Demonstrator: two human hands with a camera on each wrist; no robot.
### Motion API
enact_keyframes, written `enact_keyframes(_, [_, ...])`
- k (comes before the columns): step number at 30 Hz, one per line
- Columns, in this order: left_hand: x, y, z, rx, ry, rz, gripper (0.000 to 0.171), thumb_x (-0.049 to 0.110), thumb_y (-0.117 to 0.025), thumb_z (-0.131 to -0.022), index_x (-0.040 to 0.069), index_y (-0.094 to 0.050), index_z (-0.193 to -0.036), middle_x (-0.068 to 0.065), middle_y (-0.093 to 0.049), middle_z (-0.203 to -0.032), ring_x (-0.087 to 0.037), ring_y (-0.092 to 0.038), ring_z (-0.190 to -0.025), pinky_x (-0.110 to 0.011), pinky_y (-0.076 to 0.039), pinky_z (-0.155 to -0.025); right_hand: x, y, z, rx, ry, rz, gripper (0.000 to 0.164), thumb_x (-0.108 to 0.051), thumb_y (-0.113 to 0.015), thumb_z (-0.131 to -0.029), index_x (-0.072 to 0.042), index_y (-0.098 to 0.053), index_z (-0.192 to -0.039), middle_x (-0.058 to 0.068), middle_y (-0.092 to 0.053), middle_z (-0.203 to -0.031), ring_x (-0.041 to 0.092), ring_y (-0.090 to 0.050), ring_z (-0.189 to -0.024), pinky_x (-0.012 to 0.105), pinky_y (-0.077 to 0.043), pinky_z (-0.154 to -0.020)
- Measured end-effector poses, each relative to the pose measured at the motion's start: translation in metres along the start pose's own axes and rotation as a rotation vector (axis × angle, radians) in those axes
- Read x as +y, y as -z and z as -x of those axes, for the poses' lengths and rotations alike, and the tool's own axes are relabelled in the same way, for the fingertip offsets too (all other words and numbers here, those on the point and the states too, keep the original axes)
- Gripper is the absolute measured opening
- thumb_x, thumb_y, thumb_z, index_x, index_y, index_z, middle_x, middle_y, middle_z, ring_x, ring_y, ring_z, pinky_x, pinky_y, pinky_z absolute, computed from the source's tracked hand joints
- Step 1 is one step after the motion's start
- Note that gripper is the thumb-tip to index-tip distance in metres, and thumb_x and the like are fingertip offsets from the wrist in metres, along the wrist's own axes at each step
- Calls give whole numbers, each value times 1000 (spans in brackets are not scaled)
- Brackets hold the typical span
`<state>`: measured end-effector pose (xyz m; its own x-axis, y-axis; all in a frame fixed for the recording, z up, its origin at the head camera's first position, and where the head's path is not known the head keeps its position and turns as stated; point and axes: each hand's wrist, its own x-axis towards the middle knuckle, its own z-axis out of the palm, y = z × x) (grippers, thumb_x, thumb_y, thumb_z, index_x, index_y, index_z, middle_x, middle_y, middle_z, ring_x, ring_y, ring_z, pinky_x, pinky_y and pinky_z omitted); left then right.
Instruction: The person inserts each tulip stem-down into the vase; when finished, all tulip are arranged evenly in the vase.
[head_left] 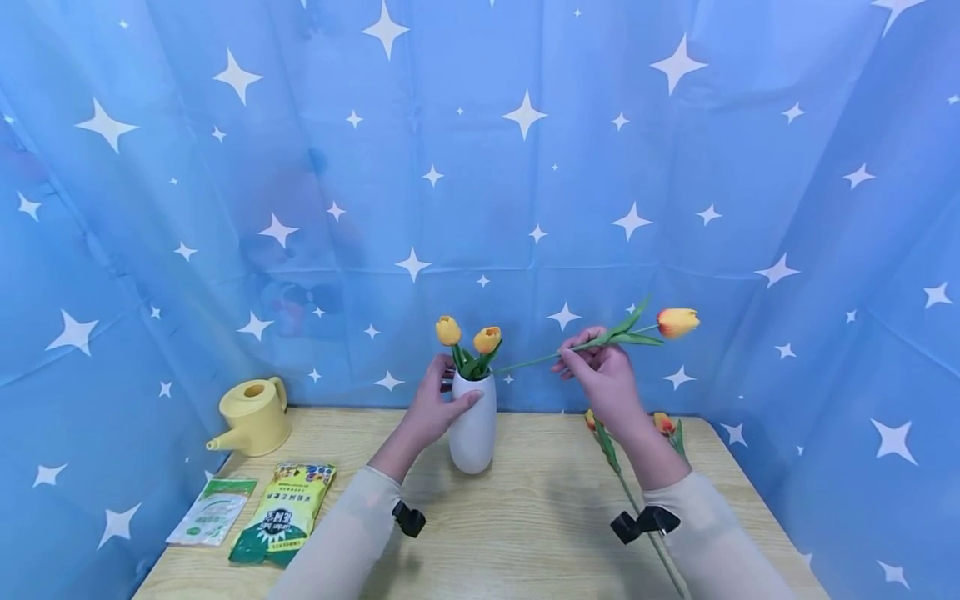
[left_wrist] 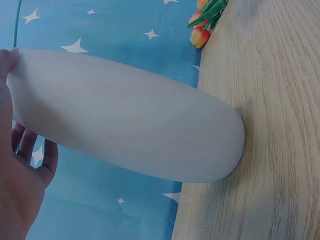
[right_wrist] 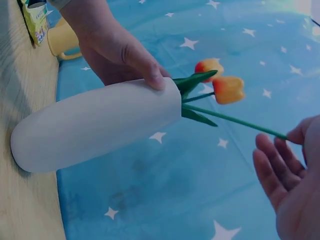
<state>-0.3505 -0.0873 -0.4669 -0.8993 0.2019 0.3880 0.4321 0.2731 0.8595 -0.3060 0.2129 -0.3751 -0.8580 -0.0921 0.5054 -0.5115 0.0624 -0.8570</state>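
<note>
A white vase (head_left: 474, 429) stands on the table, and two orange-yellow tulips (head_left: 487, 339) rise from its mouth. My left hand (head_left: 437, 406) grips the vase near its rim, thumb on the front and fingers around the far side. To the right, my right hand (head_left: 603, 372) pinches the green stem of another tulip (head_left: 678, 322), its bloom pointing right. That stem's lower end reaches the vase mouth, as the stem (right_wrist: 235, 120) in the right wrist view shows; whether its tip is inside is hard to tell.
More tulips (head_left: 664, 423) lie on the table's right side, partly hidden under the right forearm. At the left are a yellow watering can (head_left: 255, 419), a green and yellow bag (head_left: 288, 512) and a small white-green packet (head_left: 212, 511). A blue starred curtain (head_left: 480, 208) hangs behind the table.
</note>
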Motion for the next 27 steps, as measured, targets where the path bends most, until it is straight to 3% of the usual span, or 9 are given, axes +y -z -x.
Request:
enact_keyframes(7, [-2, 0, 0, 0, 1, 12, 67, 49, -84, -99, 15, -50, -145, -8, -57, -142, -36, -57, -136, -69, -47, -115, -7, -12, -12, -62, 0, 81, 23, -13, -67, -112, 3, -53, -118, 15, -70, -108, 27, -77, -89, 34, -64, -78])
enact_keyframes(21, [-1, 0, 1, -4, -5, 14, 64, 44, -84, -100, 14, -50, -146, -8, -59, -142, -33, -58, -136, -67, -47, -116, -20, -23, -31, -80, 41, 166, 13, -8, -63, -112, 0, -52, -114, 30, -67, -110, 28, -73, -84, 35, -63, -70])
enact_keyframes(27, [-2, 1, 0, 1, -12, 0, 64, 47, -83, -100, 15, -51, -144, -8, -59, -142, -33, -58, -136, -64, -50, -114, -20, -27, -36, -148, 23, 233, 10, -11, -62, -113, -4, -55, -116, 24, -71, -99, 26, -72, -84, 42, -64, -72])
